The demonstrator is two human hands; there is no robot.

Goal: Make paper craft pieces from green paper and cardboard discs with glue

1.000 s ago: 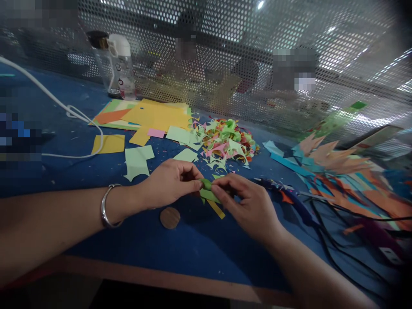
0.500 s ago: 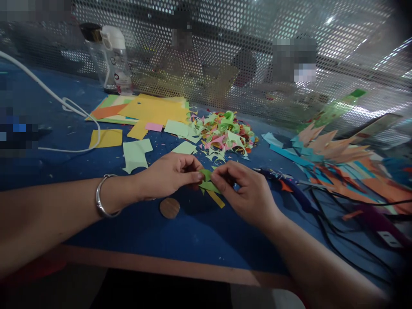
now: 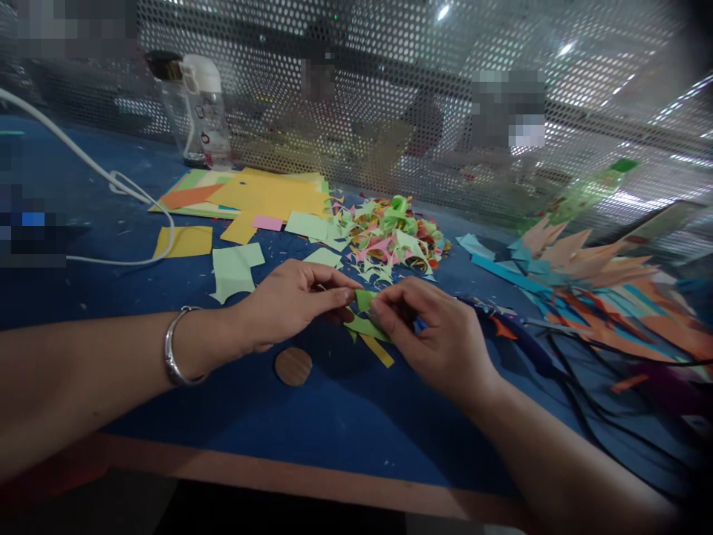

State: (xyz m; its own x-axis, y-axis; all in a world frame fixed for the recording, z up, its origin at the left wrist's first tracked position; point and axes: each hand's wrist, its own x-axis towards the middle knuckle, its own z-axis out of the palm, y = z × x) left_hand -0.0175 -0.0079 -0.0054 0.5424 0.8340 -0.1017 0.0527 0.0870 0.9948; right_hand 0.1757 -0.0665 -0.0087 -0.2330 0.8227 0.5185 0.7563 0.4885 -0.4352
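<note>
My left hand [image 3: 290, 301] and my right hand [image 3: 431, 334] meet over the blue table [image 3: 345, 416], both pinching a small green paper piece [image 3: 363, 316] between fingertips. A thin stick-like thing shows at the left fingers. A yellow paper strip [image 3: 377, 351] lies just under the green piece. A silver bangle [image 3: 175, 357] circles my left wrist. A round brown cardboard disc [image 3: 293, 365] lies on the table below my left hand.
A heap of coloured paper scraps [image 3: 390, 234] sits behind the hands. Yellow and green sheets [image 3: 261, 197] lie back left beside a clear bottle [image 3: 197, 111]. A white cable [image 3: 111, 182] loops left. Orange and blue cut paper [image 3: 584, 275] and black cables [image 3: 584, 401] fill the right. A perforated metal screen [image 3: 417, 111] backs the table.
The hands have stayed together on the green piece, with the fingers shifting slightly and the piece opening out a little. The view moved a bit.
</note>
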